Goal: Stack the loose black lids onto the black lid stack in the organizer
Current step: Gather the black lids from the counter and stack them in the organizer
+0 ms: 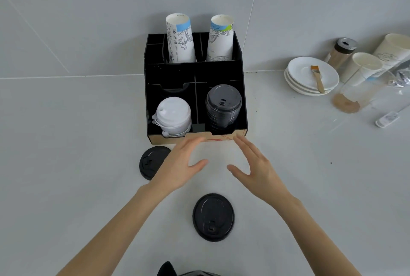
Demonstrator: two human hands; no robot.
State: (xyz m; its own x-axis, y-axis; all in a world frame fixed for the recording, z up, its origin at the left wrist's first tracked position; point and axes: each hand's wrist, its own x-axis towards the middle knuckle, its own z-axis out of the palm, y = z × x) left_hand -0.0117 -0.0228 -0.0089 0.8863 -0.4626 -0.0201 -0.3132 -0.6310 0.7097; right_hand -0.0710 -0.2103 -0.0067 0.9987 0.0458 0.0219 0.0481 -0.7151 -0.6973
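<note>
Both hands empty, fingers spread: left hand (179, 165) and right hand (255, 165) just near of the organizer (153, 89). Black lid stack (223, 107) in its near-right compartment. One loose black lid (213, 217) on bench near the hands, another (149, 162) partly under left hand.

- Organizer (170, 71): black inside, plain tan cardboard along the front edge, with red printed marks there.
- Black lid stack (223, 107): dark grey-black, right front compartment.
- White lid stack (174, 116): white, left front compartment.
- Two loose lids, near lid (213, 217) and left lid (150, 162): matt black.
- Left cup stack (180, 38): white with black line drawings and a light blue band.
- Right cup stack (220, 38): white with black line drawings, blue and green patches.
- Saucers (310, 76): plain white.
- Brush (317, 78): orange bristles, pale wooden handle.
- Desk (66, 142): light grey.
</note>
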